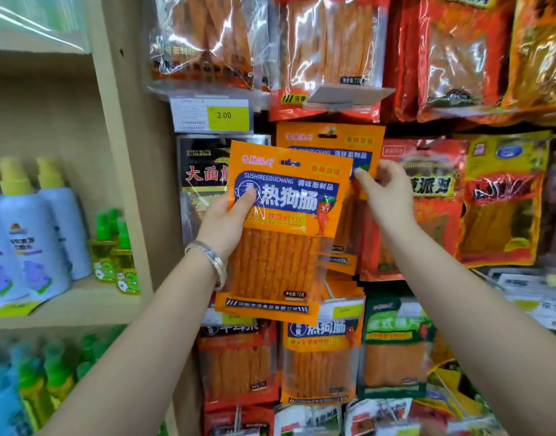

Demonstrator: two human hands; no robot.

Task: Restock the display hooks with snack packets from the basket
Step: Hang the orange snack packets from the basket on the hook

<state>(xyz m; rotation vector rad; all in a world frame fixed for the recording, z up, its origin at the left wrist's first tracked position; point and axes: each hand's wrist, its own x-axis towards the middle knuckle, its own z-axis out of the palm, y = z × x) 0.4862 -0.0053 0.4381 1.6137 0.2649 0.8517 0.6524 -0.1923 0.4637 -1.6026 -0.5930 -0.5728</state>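
My left hand grips an orange snack packet with a blue label and a clear window showing orange sticks, holding it upright in front of the display, thumb on its front. Behind it, more orange packets of the same kind hang on a hook. My right hand pinches the right edge of those hanging packets, just right of the held one. The basket is out of view.
Red and orange snack packets crowd the hooks above, right and below. A yellow 2.00 price tag sits upper left. A beige shelf post separates shelves of spray bottles on the left.
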